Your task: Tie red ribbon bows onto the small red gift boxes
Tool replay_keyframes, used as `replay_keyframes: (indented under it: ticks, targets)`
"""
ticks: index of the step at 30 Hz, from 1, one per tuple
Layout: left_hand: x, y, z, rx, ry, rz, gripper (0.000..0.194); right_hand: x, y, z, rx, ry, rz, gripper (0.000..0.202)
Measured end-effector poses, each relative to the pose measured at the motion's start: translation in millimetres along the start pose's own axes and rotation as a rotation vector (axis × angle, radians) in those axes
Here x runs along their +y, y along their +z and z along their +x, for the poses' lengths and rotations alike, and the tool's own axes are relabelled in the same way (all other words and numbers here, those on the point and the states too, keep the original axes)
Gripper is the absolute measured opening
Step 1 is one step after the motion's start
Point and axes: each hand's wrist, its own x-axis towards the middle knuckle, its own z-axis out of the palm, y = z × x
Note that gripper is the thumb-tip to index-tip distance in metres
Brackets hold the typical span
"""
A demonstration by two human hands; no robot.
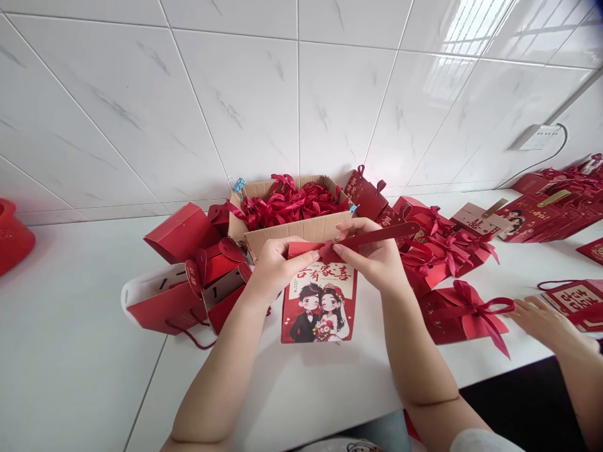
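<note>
A red gift box [301, 320] printed with a cartoon bride and groom is held upright just over the white table. My left hand [277, 260] is closed on its top left edge, thumb pressed to the front. My right hand [372, 251] pinches a red strap [381, 235] at the top of the box, with both thumbs meeting at the strap's wider part. The strap's free end, with small holes, sticks out to the right above my right hand. My fingers behind the box top are partly hidden.
Behind the box stands an open cardboard carton [277, 238] heaped with red ribbons [292, 204]. Red boxes [181, 232] lie to the left, ribbon-tied boxes [461, 314] to the right. Another person's hand [541, 320] rests near them. A tiled wall [235, 94] closes the back.
</note>
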Motion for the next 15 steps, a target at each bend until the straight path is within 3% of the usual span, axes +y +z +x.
replay_keyframes:
  ticks: [7, 15]
  targets:
    - [-2.8, -6.1, 2.3, -0.153, -0.077, -0.109, 0.027, -7.1, -1.0, 0.8, 0.006, 0.1, -0.01, 0.018]
    - [-2.5, -1.2, 1.0, -0.104, -0.033, -0.09, 0.026, -6.4, -1.2, 4.8, -0.013, 0.107, -0.084, 0.013]
